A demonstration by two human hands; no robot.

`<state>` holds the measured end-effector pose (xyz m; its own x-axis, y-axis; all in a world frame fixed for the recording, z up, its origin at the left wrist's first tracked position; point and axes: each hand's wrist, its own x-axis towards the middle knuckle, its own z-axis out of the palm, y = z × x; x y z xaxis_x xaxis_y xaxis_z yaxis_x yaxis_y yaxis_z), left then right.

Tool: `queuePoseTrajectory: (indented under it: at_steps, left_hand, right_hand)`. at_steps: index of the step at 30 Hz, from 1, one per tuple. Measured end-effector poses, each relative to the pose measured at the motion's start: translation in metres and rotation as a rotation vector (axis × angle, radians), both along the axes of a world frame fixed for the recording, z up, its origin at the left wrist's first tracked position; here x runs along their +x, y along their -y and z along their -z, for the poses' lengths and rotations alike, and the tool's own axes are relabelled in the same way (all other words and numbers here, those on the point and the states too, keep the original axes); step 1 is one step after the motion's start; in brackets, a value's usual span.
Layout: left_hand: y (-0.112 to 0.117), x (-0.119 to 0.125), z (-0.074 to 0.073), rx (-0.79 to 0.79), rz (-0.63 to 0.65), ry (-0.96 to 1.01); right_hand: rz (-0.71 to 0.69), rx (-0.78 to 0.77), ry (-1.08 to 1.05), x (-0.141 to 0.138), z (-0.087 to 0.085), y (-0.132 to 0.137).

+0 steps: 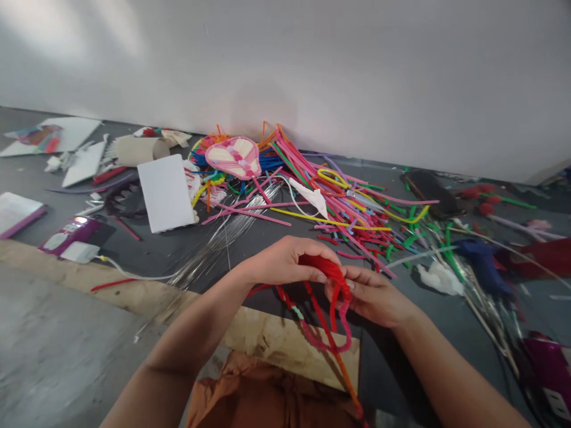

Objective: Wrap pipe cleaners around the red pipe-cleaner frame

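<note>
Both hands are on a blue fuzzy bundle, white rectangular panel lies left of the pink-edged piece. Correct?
One fix: the fuzzy bundle is mainly red, not blue, as the head view shows. The left hand and right hand are both on it, and the white rectangular panel does lie left of the pink-edged piece.

Dim, soft light, brightest far left
White glare streaks the smooth pale-grey wall [334,77]; rightward, the flat dark-grey table [250,235] looks blurred.
</note>
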<state>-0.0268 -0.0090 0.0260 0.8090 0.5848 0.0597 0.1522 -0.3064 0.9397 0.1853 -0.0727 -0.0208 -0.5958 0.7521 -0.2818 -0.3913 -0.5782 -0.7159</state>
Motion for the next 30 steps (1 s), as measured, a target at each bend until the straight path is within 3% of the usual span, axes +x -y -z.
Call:
queuePoseTrajectory:
  at_steps: [11, 18, 23, 30]
  left_hand:
    - [0.004, 0.010, 0.009, -0.134, 0.061, 0.083]
    - [0.009, 0.012, 0.002, -0.411, 0.122, 0.098]
    - [0.004, 0.009, 0.000, -0.278, 0.060, -0.057]
    - [0.003, 0.006, 0.002, -0.152, 0.085, -0.117]
  right_hand:
    - [-0.123, 0.048, -0.076, -0.011, 0.018, 0.003]
    - [-0.110, 0.103, -0.001, -0.002, 0.014, -0.002]
    - [0.089, 0.226, 0.244, 0.014, 0.005, -0.011]
    - [-0.017, 0.397, 0.534, 0.022, -0.009, -0.014]
